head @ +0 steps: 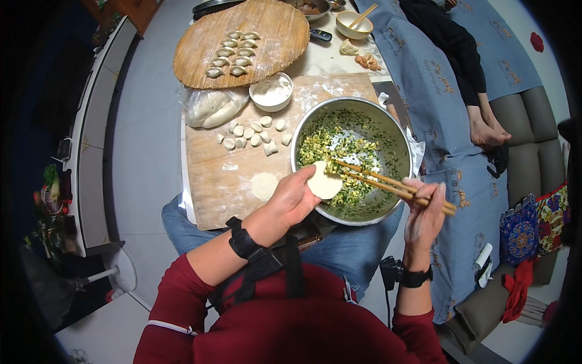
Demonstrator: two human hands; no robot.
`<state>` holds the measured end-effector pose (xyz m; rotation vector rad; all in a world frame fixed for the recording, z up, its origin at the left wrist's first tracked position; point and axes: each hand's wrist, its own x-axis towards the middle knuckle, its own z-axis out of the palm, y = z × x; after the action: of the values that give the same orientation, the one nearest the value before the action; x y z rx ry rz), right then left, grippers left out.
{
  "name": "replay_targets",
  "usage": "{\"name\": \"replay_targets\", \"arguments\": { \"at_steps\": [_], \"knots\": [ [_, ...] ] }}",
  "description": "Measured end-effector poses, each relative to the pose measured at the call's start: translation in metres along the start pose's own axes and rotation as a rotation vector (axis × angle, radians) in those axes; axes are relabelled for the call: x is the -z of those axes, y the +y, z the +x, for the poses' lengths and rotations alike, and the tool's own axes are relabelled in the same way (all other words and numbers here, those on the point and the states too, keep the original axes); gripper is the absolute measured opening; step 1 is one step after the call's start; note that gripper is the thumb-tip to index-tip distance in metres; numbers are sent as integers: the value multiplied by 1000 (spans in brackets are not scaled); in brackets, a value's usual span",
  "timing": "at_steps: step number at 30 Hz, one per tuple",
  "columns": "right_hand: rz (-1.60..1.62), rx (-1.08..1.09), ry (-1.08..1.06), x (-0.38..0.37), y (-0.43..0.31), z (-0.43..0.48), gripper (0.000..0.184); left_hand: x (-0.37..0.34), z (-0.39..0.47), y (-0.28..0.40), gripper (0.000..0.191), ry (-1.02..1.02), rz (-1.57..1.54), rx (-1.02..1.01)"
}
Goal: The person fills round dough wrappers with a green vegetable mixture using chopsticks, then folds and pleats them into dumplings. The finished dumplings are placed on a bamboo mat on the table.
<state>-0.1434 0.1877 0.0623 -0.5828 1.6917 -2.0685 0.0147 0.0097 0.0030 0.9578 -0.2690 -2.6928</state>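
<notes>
My left hand (291, 195) holds a round dough wrapper (324, 181) at the near left rim of a steel bowl (406, 136). Chopped green and yellow filling (354, 195) lies in the bowl. With my right hand (425, 209) I grip wooden chopsticks (386, 183), whose tips are at the wrapper's upper edge with some filling. A second wrapper (264, 186) lies flat on the floured wooden board (213, 200). Small dough pieces (249, 133) are scattered farther back. Two rows of filled dumplings (238, 70) rest on a round woven tray (195, 59).
A bag of dough (213, 109) and a white bowl of flour (271, 93) stand between board and tray. Behind are a remote control (320, 35) and a bowl with chopsticks (354, 26). A person's bare feet (487, 129) rest on the covered sofa (413, 68) to the right.
</notes>
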Motion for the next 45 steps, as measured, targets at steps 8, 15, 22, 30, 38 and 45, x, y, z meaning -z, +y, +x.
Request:
{"name": "replay_targets", "arguments": {
  "at_steps": [8,15,22,30,38,45],
  "knots": [
    [-722,534,-463,-19,-38,-46,51,-2,12,-13,37,-52,-78,-13],
    [-226,437,-76,1,-17,-37,48,3,7,-5,37,-51,-53,-16],
    [-198,-95,-69,9,55,7,51,29,-10,20,32,-56,-22,-91],
    [-2,-251,59,-8,97,24,45,56,-27,46,38,-41,-74,-147],
    [74,-367,188,1,95,32,45,59,-27,40,37,-75,-99,-113],
    [145,-377,270,9,68,32,42,48,-26,32,39,-45,-91,-92]
  ]
}}
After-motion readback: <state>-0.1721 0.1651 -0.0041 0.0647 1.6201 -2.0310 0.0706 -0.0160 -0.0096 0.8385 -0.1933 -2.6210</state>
